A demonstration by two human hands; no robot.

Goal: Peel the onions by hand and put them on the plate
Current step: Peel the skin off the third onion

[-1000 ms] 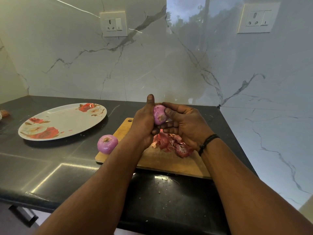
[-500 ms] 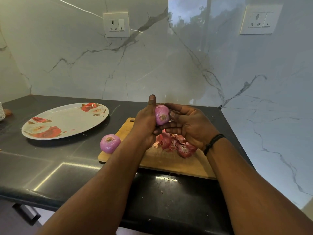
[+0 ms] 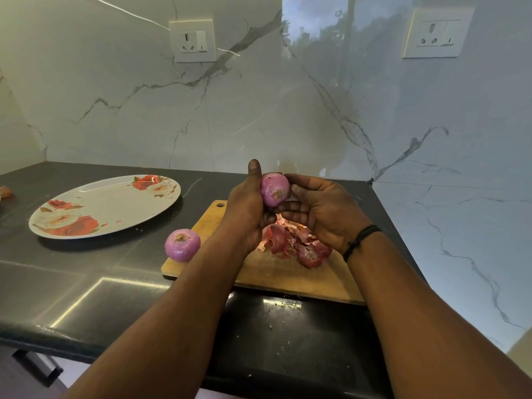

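Observation:
A peeled purple onion (image 3: 274, 189) is held above the wooden cutting board (image 3: 282, 276), its root end towards me. My left hand (image 3: 246, 208) grips it from the left with the thumb pointing up. My right hand (image 3: 322, 210) cups it from the right, fingertips and thumb on it. A second purple onion (image 3: 182, 245) lies on the counter at the board's left edge. The floral plate (image 3: 115, 201) sits to the left with nothing on it. A heap of reddish onion skins (image 3: 296, 243) lies on the board under my hands.
The black counter (image 3: 86, 286) ends at a front edge near me and meets marble walls behind and on the right. Two wall sockets (image 3: 192, 41) sit high on the backsplash. A small orange scrap (image 3: 5, 191) lies at the far left.
The onion has turned a little in my hands, its root end now facing me more. Both hands stay in the same place above the board.

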